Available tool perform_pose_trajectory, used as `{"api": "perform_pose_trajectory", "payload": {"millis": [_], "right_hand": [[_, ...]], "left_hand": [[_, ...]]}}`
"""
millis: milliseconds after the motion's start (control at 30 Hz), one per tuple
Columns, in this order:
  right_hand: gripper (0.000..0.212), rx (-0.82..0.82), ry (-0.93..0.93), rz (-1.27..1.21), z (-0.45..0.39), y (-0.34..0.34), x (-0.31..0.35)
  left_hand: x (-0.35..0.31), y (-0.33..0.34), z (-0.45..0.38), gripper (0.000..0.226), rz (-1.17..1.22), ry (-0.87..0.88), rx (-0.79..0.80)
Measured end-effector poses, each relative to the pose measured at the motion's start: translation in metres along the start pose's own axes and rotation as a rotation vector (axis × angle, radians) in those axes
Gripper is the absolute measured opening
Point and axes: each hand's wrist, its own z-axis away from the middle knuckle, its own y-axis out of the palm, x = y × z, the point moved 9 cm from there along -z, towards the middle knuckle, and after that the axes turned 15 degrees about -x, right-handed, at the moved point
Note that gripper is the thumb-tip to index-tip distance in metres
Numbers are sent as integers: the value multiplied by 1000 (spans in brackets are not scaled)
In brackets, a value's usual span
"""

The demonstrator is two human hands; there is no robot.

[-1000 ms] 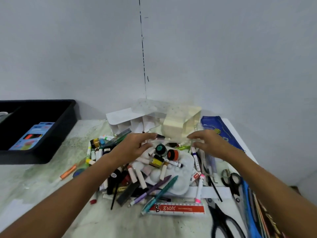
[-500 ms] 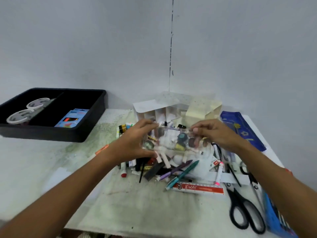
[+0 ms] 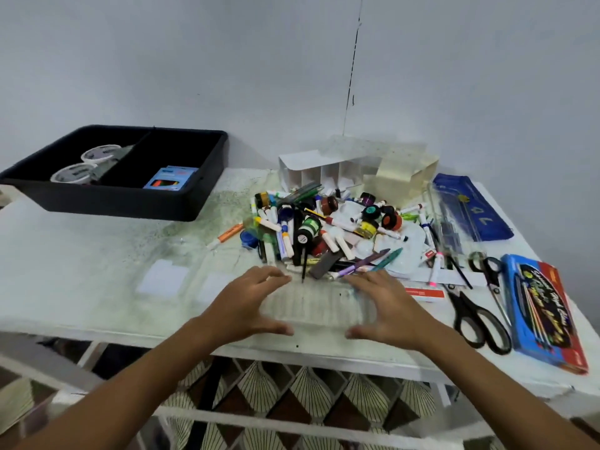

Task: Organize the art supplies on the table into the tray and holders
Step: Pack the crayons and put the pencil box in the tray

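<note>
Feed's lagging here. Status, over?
Left hand and right hand grip clear holder by its ends, on table. Supply pile unsorted, directly behind it. Black tray far left.

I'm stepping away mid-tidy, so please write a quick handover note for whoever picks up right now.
Left hand and right hand: both hold the ends of a clear plastic container at the table's near edge; whether it has touched down is unclear.
Black tray, back left: holds two tape rolls and a blue box.
White divided holder stands behind the heap.
Left: the heap of markers, pens and paint pots, the scissors and the crayon box remain loose.
</note>
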Motion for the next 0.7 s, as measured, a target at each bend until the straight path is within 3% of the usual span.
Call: {"api": "perform_pose_trajectory", "payload": {"millis": [300,367,500,700], "right_hand": [[104,-16,5,91,19,0,-9],[92,-125,24,-13,13,-12,-12],[36,-412,85,-99,-15,-41,-13],[30,-458,193,47,-58,-41,-9]], "left_hand": [[-13,18,13,81,-198,111,-9],[-17,10,6,70,-166,96,-82],[-25,-2,-36,46,-124,111,-238],[-20,30,-109,34,-178,139,-168]]}}
